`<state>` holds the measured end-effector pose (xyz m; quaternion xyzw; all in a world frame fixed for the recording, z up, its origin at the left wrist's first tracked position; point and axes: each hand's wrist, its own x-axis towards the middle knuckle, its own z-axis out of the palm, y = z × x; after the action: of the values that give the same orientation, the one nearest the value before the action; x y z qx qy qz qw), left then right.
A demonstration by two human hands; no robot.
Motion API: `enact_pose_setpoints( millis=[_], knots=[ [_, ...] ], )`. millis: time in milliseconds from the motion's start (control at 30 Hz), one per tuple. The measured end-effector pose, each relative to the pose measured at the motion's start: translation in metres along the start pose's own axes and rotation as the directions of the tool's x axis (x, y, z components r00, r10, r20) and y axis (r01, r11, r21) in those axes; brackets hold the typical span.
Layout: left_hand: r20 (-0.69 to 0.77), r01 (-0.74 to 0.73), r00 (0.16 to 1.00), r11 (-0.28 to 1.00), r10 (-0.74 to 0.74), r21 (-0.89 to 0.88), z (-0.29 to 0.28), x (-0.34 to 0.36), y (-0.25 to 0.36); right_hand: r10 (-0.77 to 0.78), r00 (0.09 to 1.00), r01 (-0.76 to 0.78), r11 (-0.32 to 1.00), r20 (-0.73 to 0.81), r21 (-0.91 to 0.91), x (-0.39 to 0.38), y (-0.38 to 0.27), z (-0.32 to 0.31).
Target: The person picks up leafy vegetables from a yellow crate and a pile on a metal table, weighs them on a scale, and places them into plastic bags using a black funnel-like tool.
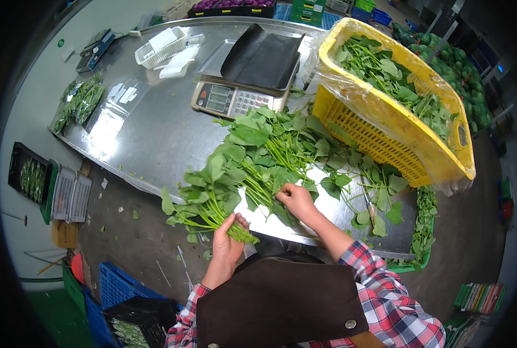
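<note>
My left hand (pixel 228 240) is wrapped round the stems of a bunch of leafy greens (pixel 212 200), held at the table's near edge with the cut ends pointing right. My right hand (pixel 298 202) is pinched at the near side of a loose pile of the same greens (pixel 276 145); its fingertips touch the stems, and what lies between them is hidden. The pile spreads over the metal table (pixel 154 127) up to a yellow crate (pixel 368 124). Right of my right hand, a slim knife-like tool (pixel 369 206) lies among scattered leaves.
Behind the pile stands a digital scale (pixel 235 98) with a black sheet (pixel 264 58) on its pan. A white basket (pixel 162 49) sits at the far left, bagged greens (pixel 81 101) at the left edge. The yellow crate, lined with plastic, holds more greens. A green crate (pixel 406 267) stands below the right edge.
</note>
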<state>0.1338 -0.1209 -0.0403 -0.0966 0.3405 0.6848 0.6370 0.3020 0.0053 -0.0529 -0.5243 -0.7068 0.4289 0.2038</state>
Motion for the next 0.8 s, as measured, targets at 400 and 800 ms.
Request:
enact_pose_setpoints(
  millis=[400, 800],
  knots=[
    [-0.072, 0.300, 0.954, 0.910, -0.291, 0.288, 0.052, 0.079, -0.021, -0.773, 0.593, 0.794, 0.514, 0.228, -0.324, -0.047, -0.025, -0.033],
    [0.080, -0.037, 0.997, 0.944, 0.011, 0.327, 0.042, 0.035, 0.010, -0.324, 0.801, 0.052, 0.875, -0.503, -0.481, -0.061, 0.026, -0.085]
  ],
)
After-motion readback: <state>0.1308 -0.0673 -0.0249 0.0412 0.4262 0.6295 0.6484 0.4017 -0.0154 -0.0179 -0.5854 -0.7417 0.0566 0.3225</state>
